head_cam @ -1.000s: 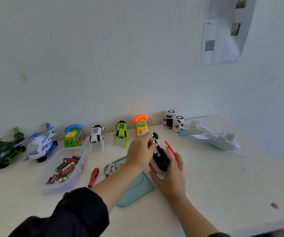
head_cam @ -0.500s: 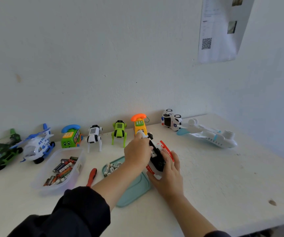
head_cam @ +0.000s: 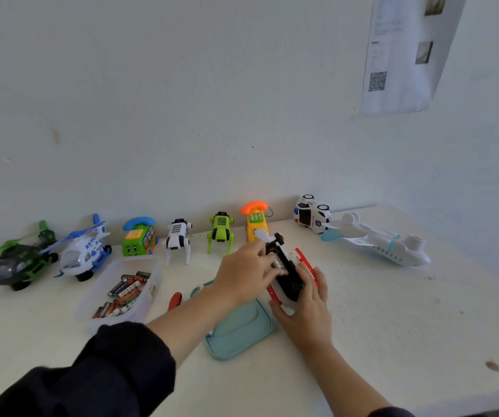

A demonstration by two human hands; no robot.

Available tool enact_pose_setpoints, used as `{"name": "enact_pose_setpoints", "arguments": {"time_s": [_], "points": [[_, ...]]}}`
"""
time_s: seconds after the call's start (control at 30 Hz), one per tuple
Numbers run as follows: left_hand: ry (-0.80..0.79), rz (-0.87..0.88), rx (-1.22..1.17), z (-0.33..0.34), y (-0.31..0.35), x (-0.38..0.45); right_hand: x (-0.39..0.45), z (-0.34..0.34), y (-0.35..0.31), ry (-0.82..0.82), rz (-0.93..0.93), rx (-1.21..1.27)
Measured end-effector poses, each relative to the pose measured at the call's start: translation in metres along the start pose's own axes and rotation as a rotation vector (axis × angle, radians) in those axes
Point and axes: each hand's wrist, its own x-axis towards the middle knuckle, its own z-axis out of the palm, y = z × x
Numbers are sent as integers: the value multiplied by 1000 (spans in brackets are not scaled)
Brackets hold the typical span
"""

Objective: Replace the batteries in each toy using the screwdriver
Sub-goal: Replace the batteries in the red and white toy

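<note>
1. My right hand [head_cam: 305, 308] cups the red-and-white toy [head_cam: 287, 275], which lies upturned on the table [head_cam: 392, 326] by the teal tray [head_cam: 242, 329].
2. My left hand [head_cam: 242, 275] presses its fingertips into the toy's underside.
3. The screwdriver [head_cam: 174, 300] lies beside the tray.

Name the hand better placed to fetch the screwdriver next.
Left hand: the red-handled screwdriver lies beside that forearm, left of the teal tray. The right hand cradles the upturned toy.

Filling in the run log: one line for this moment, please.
right hand grips red-white toy | left hand fingers in its underside | screwdriver idle on table
</note>
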Motion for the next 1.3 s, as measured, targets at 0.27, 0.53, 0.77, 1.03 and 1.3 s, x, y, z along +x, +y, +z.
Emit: {"name": "enact_pose_setpoints", "arguments": {"time_s": [0.27, 0.53, 0.77, 1.03, 1.3], "points": [[-375, -173, 127, 23, -54, -32, 0, -1, -3, -48, 43, 9], [-372, -128, 284, 43, -39, -32, -1, -5, -3, -75, 53, 18], [405, -245, -556, 13, -24, -23, 0, -5, -6, -35, 19, 3], [277, 47, -491, 27, 2, -2, 0, 2, 0, 71, -74, -30], [380, 348, -65, 26, -3, 9, 0, 1, 2, 37, -39, -6]]}}
